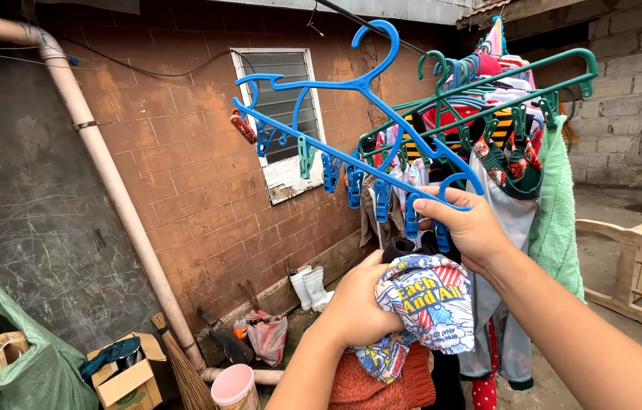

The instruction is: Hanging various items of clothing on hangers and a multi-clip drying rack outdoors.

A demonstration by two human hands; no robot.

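While the right hand (469,224) pinches the blue hanger (351,163), the left hand (359,304) clutches a printed cloth (427,304) below.

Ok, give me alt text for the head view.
A right hand grips a blue clip hanger hung from a line, while the left hand holds a printed cloth just below it. Behind hang a green hanger full of laundry and a brick wall.

Both forearms rise bare from the lower edge, angled up and inward. The left hand (357,307) is curled into a closed grip, knuckles up. Just above, the right hand (469,224) pinches, fingers bent, thumb forward.
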